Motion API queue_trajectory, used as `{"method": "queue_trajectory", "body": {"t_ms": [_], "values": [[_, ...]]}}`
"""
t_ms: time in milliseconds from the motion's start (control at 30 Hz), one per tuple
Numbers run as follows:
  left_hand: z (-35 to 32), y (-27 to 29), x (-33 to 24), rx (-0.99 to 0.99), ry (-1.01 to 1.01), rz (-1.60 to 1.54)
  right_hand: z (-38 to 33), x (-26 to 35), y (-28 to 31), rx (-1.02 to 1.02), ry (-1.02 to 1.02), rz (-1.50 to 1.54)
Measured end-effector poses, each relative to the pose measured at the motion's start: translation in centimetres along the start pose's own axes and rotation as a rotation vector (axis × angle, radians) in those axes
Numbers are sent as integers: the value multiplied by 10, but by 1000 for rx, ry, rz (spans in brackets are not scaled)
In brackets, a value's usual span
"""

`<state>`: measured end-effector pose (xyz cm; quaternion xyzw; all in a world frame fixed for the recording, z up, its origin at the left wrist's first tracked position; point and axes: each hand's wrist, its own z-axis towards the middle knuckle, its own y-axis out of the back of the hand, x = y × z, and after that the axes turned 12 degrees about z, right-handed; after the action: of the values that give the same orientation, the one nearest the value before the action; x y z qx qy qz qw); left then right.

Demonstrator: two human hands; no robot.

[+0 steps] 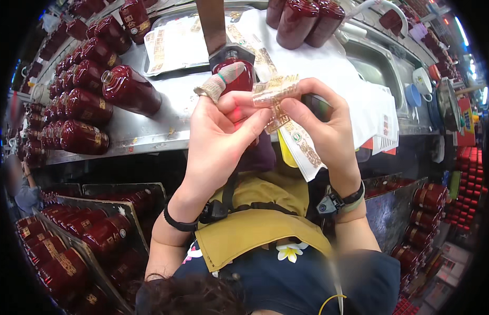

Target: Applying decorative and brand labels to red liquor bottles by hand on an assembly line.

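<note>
Between the fingertips of both hands is a clear label (275, 92) with gold print, curled at its edge. My left hand (215, 131) pinches its left end, and a cloth finger sleeve (219, 83) covers one of its fingers. My right hand (323, 115) grips the label's right end between thumb and forefinger. Below the right hand hangs a white backing strip (302, 149) with gold print; where it is held I cannot tell. Just beyond my fingers, a dark red glass bottle (243, 79) sits under a metal fixture (213, 29), partly hidden by my left hand.
Many dark red bottles (131, 89) crowd the left of the metal table (165, 123). Printed label sheets (171, 47) lie behind the fixture. Several bottles (298, 23) stand on white cloth beside a sink (373, 71). Bottle crates (92, 205) flank me. Another person (26, 186) is far left.
</note>
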<state>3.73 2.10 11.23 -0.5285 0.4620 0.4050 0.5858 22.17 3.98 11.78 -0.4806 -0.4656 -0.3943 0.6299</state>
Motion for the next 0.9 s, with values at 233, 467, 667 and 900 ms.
{"method": "queue_trajectory", "body": {"t_ms": [233, 467, 667, 900], "values": [[0, -12, -5, 63, 103, -114, -11, 1, 10, -17, -46, 223], [-2, -10, -3, 119, 122, -143, -15, -4, 15, -75, -102, 398], [-3, -13, -5, 134, 98, -73, -21, 4, 15, -54, -37, 268], [-1, -19, -4, -52, 29, 60, -24, 7, 15, -60, -72, 211]]}}
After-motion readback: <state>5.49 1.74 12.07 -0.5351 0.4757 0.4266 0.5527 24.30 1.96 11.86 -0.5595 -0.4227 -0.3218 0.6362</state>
